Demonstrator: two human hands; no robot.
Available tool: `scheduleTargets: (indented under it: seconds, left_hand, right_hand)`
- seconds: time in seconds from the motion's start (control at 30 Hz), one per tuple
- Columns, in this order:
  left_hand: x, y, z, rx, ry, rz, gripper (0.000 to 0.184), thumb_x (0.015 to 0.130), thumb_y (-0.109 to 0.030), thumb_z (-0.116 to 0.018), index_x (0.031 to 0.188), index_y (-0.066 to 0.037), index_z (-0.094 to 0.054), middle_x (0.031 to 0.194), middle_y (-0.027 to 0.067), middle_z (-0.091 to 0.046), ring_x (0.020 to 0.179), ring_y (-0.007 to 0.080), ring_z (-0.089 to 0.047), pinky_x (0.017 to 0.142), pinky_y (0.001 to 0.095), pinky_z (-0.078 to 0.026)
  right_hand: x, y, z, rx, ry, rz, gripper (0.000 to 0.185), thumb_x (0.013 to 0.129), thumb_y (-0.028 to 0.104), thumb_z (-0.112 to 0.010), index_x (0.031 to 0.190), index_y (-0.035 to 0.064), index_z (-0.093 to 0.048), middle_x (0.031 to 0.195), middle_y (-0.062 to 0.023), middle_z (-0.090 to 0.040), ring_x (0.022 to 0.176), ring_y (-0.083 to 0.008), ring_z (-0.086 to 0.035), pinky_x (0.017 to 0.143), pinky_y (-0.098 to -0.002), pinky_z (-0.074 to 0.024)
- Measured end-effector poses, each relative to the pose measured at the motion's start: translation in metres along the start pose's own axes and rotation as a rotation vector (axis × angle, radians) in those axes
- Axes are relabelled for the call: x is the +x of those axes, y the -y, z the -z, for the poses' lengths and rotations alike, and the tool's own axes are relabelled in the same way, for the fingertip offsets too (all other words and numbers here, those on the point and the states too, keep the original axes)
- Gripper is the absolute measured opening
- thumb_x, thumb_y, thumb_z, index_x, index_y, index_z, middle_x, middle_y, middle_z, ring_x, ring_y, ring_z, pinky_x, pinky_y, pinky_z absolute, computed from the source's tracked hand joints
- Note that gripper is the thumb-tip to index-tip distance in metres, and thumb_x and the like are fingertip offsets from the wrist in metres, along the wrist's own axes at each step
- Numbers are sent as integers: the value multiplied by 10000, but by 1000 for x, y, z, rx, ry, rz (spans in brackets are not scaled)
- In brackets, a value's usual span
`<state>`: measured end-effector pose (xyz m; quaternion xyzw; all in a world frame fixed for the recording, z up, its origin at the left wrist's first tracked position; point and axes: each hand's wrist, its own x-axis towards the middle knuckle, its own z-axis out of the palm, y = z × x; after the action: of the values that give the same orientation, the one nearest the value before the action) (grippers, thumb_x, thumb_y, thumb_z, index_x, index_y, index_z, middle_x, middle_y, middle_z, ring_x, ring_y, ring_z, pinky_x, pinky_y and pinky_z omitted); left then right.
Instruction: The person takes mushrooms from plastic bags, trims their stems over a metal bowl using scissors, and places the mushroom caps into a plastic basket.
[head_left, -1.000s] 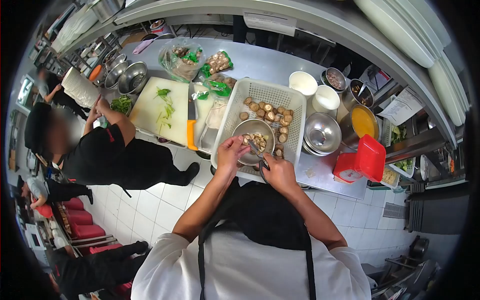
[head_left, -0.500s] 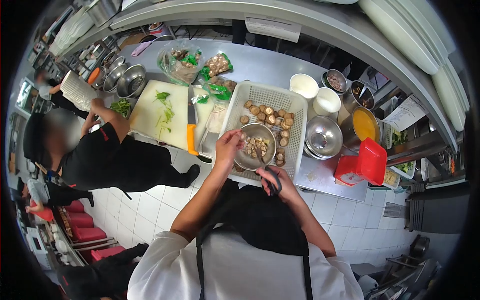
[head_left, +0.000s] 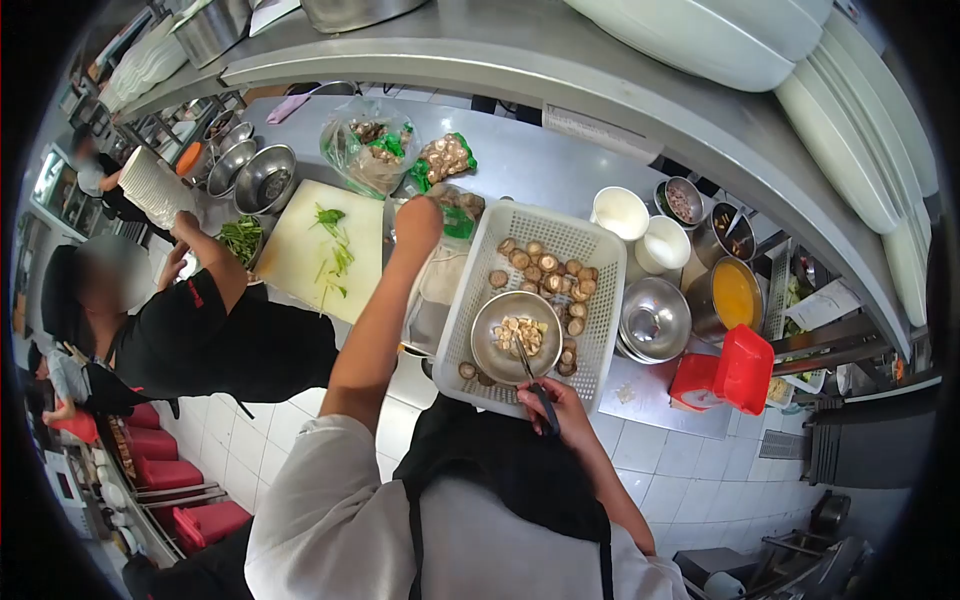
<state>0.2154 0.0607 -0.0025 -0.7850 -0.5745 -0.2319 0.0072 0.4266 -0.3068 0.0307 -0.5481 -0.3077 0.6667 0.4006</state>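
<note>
My right hand (head_left: pixel 568 410) grips the dark handles of a pair of scissors (head_left: pixel 546 404). Their blades point into a steel bowl (head_left: pixel 484 362) that holds pale cut mushroom pieces (head_left: pixel 523 333). The bowl sits inside a white perforated basket (head_left: pixel 612 300), with whole brown mushrooms (head_left: pixel 548 264) around its far and right sides. My left hand (head_left: pixel 418 222) is stretched forward, left of the basket, beside a green-and-clear mushroom bag (head_left: pixel 462 212). Its fingers are bent away from me and hidden, so what they touch cannot be seen.
Left of my arm lies a cutting board (head_left: pixel 300 225) with chopped greens (head_left: pixel 333 245). Another person (head_left: pixel 225 330) stands at the left, near steel bowls (head_left: pixel 265 180). To the right are white tubs (head_left: pixel 620 214), stacked bowls (head_left: pixel 655 320), a pot of orange liquid (head_left: pixel 735 295) and a red-lidded box (head_left: pixel 742 370).
My left hand has left the bowl's edge and moved forward and left to the mushroom bags. The scissors stay in my right hand over the bowl. The view has shifted slightly.
</note>
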Motion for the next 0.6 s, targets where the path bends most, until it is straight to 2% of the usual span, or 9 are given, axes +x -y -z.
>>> scheduleTargets:
  seconds: [0.07, 0.17, 0.2, 0.3, 0.4, 0.6]
  left_hand:
    - [13, 31, -34, 82, 157, -35, 221, 877, -223, -649, 814, -27, -730, 834, 215, -709, 769, 399, -702, 722, 504, -566]
    - [27, 49, -72, -55, 358, -282, 233, 870, -220, -648, 798, -11, -723, 834, 228, -701, 822, 409, -698, 762, 503, -565]
    - [26, 48, -75, -15, 362, -338, 150, 835, -158, -631, 864, -42, -721, 878, 209, -727, 821, 387, -716, 754, 495, -578]
    - [27, 43, -87, -44, 112, -459, 230, 861, -175, -621, 1031, -35, -689, 967, 194, -731, 857, 384, -717, 771, 487, -579]
    - [37, 35, -89, 87, 281, -448, 261, 923, -172, -567, 1120, -17, -640, 1049, 184, -722, 887, 387, -716, 785, 479, -579]
    - [59, 21, -111, 237, 290, -338, 243, 1005, -194, -479, 1045, -44, -667, 971, 164, -731, 880, 343, -730, 763, 446, -585]
  right_hand:
    - [0, 1, -1, 5, -20, -23, 315, 942, 287, -768, 1110, 32, -692, 623, 4, -566, 484, -76, -536, 439, -234, -407]
    - [3, 5, -3, -3, -59, -45, 309, 937, 281, -774, 1104, 30, -702, 604, 5, -571, 474, -74, -530, 437, -233, -397]
    - [4, 4, -3, -5, -69, -46, 308, 937, 278, -775, 1102, 29, -702, 601, 5, -572, 471, -73, -528, 436, -233, -394]
    - [5, 4, -4, 26, -80, -44, 302, 938, 267, -775, 1093, 18, -700, 594, 4, -575, 467, -71, -522, 435, -235, -382]
    - [6, 4, -4, 43, -87, -49, 302, 940, 261, -773, 1090, 10, -696, 594, 4, -573, 468, -72, -522, 437, -237, -378]
    - [9, 2, -3, 73, -98, -54, 310, 942, 258, -771, 1096, 3, -688, 603, 4, -573, 476, -73, -523, 440, -238, -379]
